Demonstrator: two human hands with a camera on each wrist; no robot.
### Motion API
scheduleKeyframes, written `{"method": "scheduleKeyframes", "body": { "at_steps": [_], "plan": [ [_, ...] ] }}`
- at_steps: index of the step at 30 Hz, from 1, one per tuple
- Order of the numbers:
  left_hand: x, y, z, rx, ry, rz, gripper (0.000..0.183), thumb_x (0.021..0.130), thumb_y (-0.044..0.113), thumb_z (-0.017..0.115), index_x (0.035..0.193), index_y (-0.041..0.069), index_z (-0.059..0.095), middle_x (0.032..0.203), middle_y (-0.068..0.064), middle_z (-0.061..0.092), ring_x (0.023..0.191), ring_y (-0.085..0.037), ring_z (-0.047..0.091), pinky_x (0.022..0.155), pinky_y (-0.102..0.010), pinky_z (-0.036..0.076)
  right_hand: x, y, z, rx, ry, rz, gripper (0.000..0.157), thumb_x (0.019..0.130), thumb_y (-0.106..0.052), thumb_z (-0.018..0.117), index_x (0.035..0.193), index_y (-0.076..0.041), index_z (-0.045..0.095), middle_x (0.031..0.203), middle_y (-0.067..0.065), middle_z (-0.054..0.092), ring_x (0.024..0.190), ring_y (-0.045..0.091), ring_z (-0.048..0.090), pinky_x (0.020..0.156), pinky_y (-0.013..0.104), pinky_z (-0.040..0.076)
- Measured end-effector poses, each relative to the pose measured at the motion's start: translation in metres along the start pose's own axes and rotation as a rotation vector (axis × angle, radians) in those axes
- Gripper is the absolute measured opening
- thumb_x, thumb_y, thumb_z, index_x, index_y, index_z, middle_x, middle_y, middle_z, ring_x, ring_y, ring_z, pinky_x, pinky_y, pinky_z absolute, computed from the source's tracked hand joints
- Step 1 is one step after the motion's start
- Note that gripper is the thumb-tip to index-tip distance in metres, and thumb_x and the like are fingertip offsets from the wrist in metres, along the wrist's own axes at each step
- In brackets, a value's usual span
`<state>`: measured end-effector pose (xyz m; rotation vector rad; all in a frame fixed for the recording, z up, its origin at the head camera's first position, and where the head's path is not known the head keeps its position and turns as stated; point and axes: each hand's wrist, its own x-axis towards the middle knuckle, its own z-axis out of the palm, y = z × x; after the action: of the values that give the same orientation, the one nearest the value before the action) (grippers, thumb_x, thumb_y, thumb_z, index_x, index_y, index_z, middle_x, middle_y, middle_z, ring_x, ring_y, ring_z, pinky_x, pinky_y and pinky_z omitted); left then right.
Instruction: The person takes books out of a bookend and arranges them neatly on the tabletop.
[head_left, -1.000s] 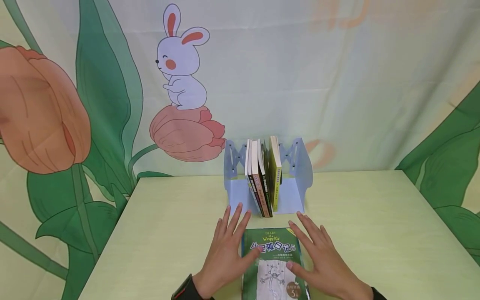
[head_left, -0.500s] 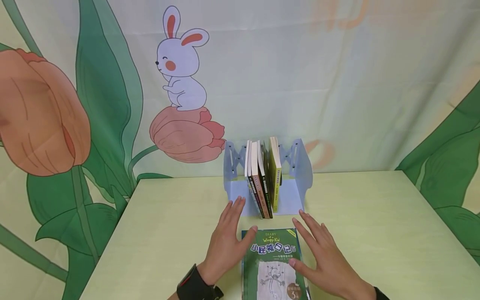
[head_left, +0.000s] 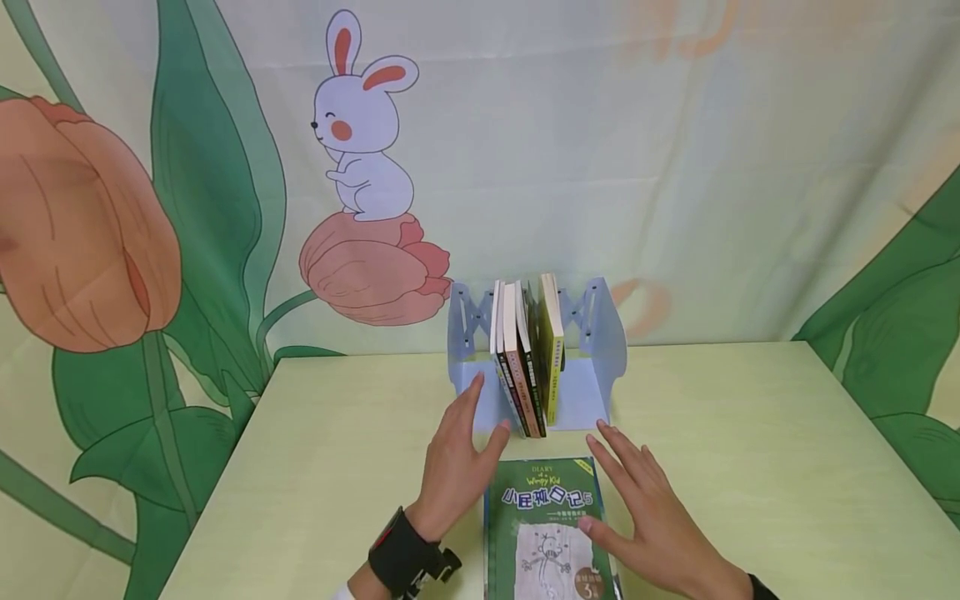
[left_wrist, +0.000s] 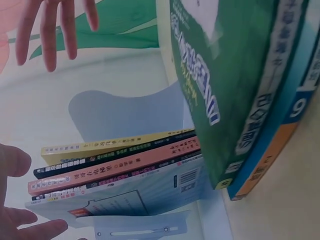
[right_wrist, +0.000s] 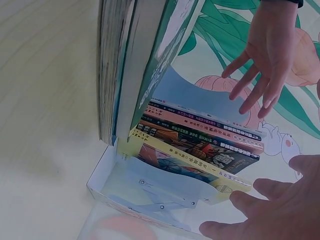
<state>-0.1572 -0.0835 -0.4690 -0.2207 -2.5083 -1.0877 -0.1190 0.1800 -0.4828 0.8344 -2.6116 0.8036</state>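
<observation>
Plainly released, in the head view: left hand (head_left: 453, 475) and right hand (head_left: 651, 525), both with fingers extended and nothing grasped, one toward each side of a green book (head_left: 501, 542). Lies flat and face up, with "Diary of a Wimpy Kid" legible on the cover, roughly midway between the left and right edges of the desk (head_left: 337, 450). Contact between right thumb and cover hard to judge from above. Close to the desk's far edge, a light-blue book rack (head_left: 588, 400) with a group of standing books (head_left: 513, 358) and, just right of them, a yellow book (head_left: 556, 358). Round the left wrist, a black band (head_left: 405, 550); past the far edge, a backdrop (head_left: 600, 167) with a printed rabbit (head_left: 375, 167).

From the left wrist, a side-on look at spines: green book on top of a stack, directly over a blue-and-orange book (left_wrist: 280, 155). Visible only from this side, a barcode on the pale back cover (left_wrist: 150, 200) at the row's left end.

From the right wrist, the opposite flank: page edges (right_wrist: 111, 65) of the stack, and the illustrated front of the yellow book, facing the rack's end panel (right_wrist: 131, 172). Both hands spread, visibly apart from the stack.
</observation>
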Motion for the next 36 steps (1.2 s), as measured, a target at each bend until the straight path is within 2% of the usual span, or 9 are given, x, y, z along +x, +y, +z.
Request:
{"method": "scheduleKeyframes", "body": {
  "at_steps": [4,10,13,17,25,36],
  "plan": [
    [0.008,0.0,0.0,-0.015,0.041,0.014,0.065,0.098,0.037,0.057,0.156,0.025,0.029,0.149,-0.011,0.048,0.137,-0.028,0.046,0.102,-0.053,0.045,0.0,-0.001,-0.002,0.006,-0.027,0.016,0.088,0.085,-0.044,0.071,0.157,-0.028,0.023,0.164,0.0,0.02,0.148,0.023,0.024,0.12,0.052,0.015],
    [0.018,0.0,-0.001,-0.043,0.068,0.013,0.063,0.099,0.035,0.057,0.155,0.023,0.032,0.149,-0.003,0.05,0.135,-0.026,0.049,0.101,-0.052,0.046,-0.001,0.0,-0.002,-0.002,-0.016,0.0,0.088,0.086,-0.043,0.07,0.158,-0.027,0.022,0.164,0.001,0.021,0.148,0.023,0.025,0.123,0.033,0.002],
    [0.022,0.0,0.0,-0.059,0.079,0.004,0.06,0.098,0.033,0.057,0.153,0.02,0.036,0.143,-0.003,0.055,0.127,-0.026,0.055,0.096,-0.05,0.048,0.0,0.0,-0.002,0.004,-0.01,-0.007,0.088,0.085,-0.042,0.071,0.158,-0.027,0.023,0.164,0.001,0.021,0.148,0.023,0.025,0.122,0.046,0.011],
    [0.029,0.002,0.002,-0.087,0.088,-0.012,0.054,0.098,0.032,0.057,0.148,0.015,0.044,0.133,-0.006,0.062,0.116,-0.027,0.062,0.089,-0.047,0.052,0.001,0.0,-0.003,0.026,-0.009,0.0,0.088,0.085,-0.04,0.072,0.157,-0.027,0.023,0.164,0.0,0.022,0.148,0.023,0.026,0.111,0.064,0.025],
    [0.042,0.005,0.008,-0.105,0.092,-0.045,0.05,0.099,0.035,0.056,0.144,0.015,0.049,0.125,-0.007,0.067,0.109,-0.023,0.066,0.085,-0.043,0.054,0.0,0.001,-0.003,0.046,-0.025,0.007,0.087,0.087,-0.04,0.071,0.157,-0.027,0.023,0.164,0.001,0.021,0.147,0.022,0.026,0.107,0.067,0.028],
    [0.052,0.004,0.011,-0.102,0.109,-0.042,0.045,0.099,0.034,0.056,0.138,0.013,0.055,0.114,-0.007,0.07,0.098,-0.023,0.069,0.079,-0.041,0.053,0.0,0.001,-0.003,0.036,-0.026,0.004,0.086,0.087,-0.039,0.07,0.157,-0.026,0.023,0.164,0.001,0.021,0.147,0.023,0.027,0.109,0.061,0.028]
  ]
}}
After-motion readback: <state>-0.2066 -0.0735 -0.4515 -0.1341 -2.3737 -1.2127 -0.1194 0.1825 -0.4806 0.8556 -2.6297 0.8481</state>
